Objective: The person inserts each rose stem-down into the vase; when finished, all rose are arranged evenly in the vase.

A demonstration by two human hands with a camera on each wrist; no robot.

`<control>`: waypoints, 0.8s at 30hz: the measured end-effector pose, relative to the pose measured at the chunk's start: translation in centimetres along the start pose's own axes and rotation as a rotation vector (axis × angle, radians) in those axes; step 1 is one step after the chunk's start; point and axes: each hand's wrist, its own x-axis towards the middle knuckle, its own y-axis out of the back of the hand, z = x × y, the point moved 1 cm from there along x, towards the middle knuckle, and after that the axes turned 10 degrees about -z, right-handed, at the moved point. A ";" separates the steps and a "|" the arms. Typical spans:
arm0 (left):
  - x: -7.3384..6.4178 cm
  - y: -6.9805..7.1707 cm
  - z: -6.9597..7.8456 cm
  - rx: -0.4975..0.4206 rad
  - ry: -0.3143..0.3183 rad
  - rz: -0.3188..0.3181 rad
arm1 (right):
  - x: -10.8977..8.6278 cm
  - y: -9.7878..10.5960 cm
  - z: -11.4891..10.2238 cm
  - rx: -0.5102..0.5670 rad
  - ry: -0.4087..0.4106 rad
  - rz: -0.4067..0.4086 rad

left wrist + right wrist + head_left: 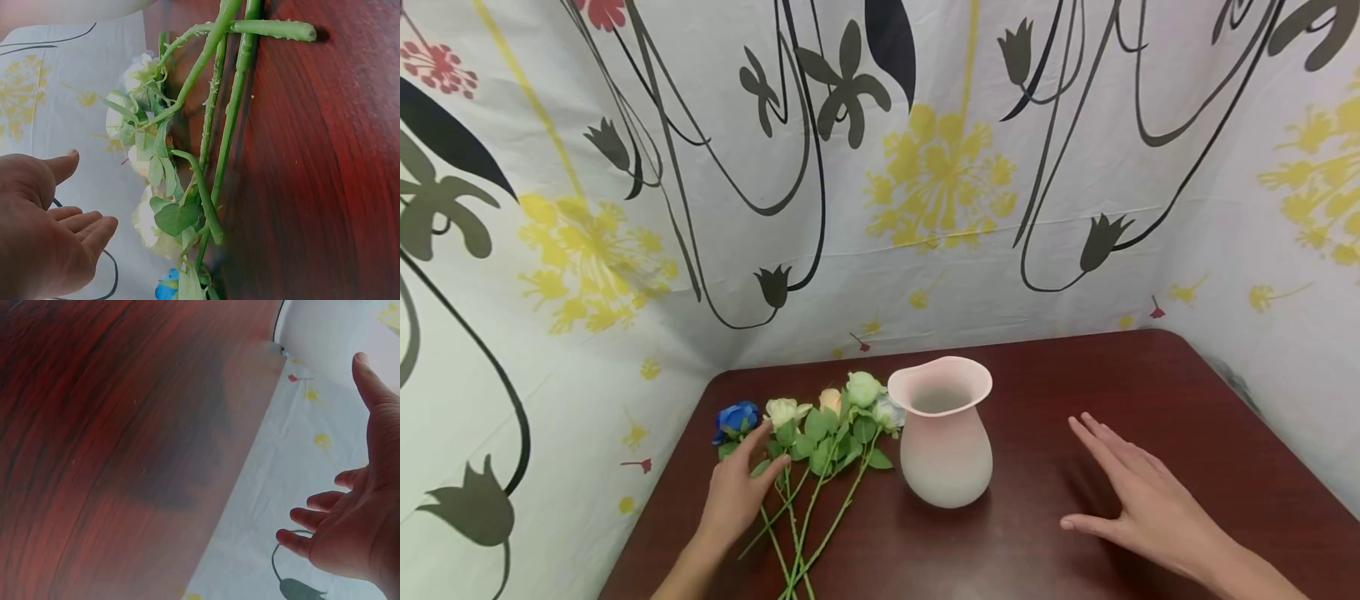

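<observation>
Several artificial roses with leafy green stems (811,508) lie bunched on the table's left. Among their heads are a blue rose (737,418), a cream rose (786,412), a peach rose (831,401) and a pale green rose (863,388). My left hand (732,493) hovers by the blue and cream roses, fingers loosely bent; the left wrist view shows it apart from the crossing stems (231,112). A pink-to-white vase (946,458) with a wavy rim stands upright right of the roses. My right hand (1150,510) is held above the table, fingers extended, holding nothing.
The dark red wooden table (1037,550) has rounded far corners. A white cloth (880,292) printed with flowers hangs behind it and on both sides. One pale bluish rose (889,413) lies close beside the vase.
</observation>
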 end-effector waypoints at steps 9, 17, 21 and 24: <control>1.4 -1.3 -0.3 -0.240 -0.026 0.020 | 1.6 -0.4 -1.2 0.192 -0.016 -0.057; 2.6 -2.5 -0.3 -0.348 0.001 -0.033 | 2.5 -1.1 -2.4 0.289 -0.032 -0.046; 3.1 -3.1 -0.3 -0.405 0.016 -0.065 | 3.1 -1.5 -2.9 0.352 0.001 -0.017; 3.4 -3.7 -0.2 -0.455 0.025 -0.080 | 3.6 -1.8 -3.3 0.416 0.032 -0.007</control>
